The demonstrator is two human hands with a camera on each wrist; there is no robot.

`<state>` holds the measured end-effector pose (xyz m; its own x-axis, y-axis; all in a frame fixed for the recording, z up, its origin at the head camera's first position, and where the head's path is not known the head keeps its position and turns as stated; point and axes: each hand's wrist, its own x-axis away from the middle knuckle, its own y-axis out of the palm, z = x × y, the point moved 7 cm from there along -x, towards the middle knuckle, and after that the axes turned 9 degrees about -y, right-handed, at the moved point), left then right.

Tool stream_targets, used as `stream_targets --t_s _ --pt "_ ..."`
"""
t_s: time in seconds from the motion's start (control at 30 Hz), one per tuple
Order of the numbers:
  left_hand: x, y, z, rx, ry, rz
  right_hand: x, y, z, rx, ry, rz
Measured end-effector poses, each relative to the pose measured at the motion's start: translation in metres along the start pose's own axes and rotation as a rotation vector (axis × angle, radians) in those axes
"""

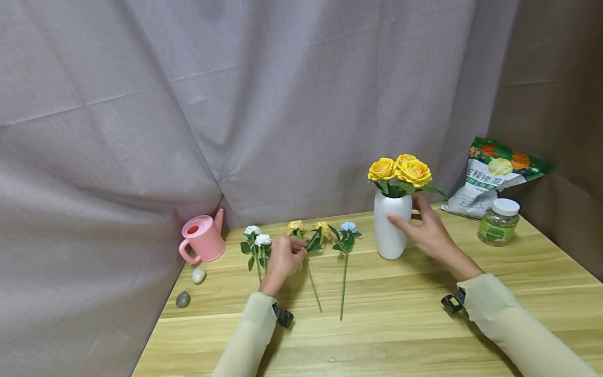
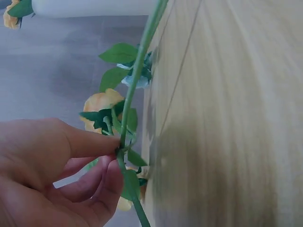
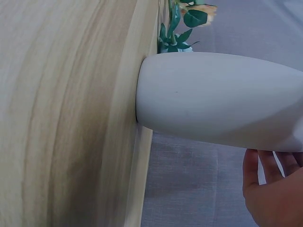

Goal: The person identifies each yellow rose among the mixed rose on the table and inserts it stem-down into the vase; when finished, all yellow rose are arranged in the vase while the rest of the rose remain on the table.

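Observation:
My left hand (image 1: 285, 257) pinches the green stem of a yellow artificial flower (image 1: 296, 226); in the left wrist view, thumb and fingertips meet on that stem (image 2: 137, 75). A second yellow flower (image 1: 323, 228) lies close beside it. To the right is a blue flower (image 1: 349, 227) on the table, and two white flowers (image 1: 263, 240) lie to the left. My right hand (image 1: 431, 233) holds a white vase (image 1: 392, 230) from its right side, thumb in front and fingers behind. The vase stands upright with large yellow roses (image 1: 413, 173) in it.
A pink watering can (image 1: 205, 240) stands at the table's back left, with a white stone (image 1: 198, 275) and a grey stone (image 1: 182, 299) before it. At right are a white-lidded jar (image 1: 498, 224) and a printed bag (image 1: 490, 180). A grey curtain (image 1: 292, 104) hangs behind.

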<state>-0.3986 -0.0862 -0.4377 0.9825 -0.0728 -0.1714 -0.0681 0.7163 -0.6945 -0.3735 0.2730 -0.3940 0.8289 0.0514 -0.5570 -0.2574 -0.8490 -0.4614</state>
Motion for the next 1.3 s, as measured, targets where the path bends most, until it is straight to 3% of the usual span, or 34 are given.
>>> stream_targets --t_s 0.37,0.87,1.1,1.3 --pt "-0.001 -0.0067 0.0003 -0.002 -0.043 0.003 -0.0004 0.0003 0.0002 -0.001 -0.011 0.008" --pt "-0.0036 -0.0039 -0.0003 0.037 -0.019 -0.049 -0.0003 0.0002 -0.0008 -0.005 -0.005 0.002" --pt "-0.0011 0.0012 -0.0034 0.112 -0.098 -0.12 -0.0005 0.0005 -0.0013 -0.014 -0.006 0.001" --pt "0.0004 0.0026 -0.003 0.057 -0.069 -0.103 0.0001 0.0 -0.0007 -0.009 -0.007 0.001"
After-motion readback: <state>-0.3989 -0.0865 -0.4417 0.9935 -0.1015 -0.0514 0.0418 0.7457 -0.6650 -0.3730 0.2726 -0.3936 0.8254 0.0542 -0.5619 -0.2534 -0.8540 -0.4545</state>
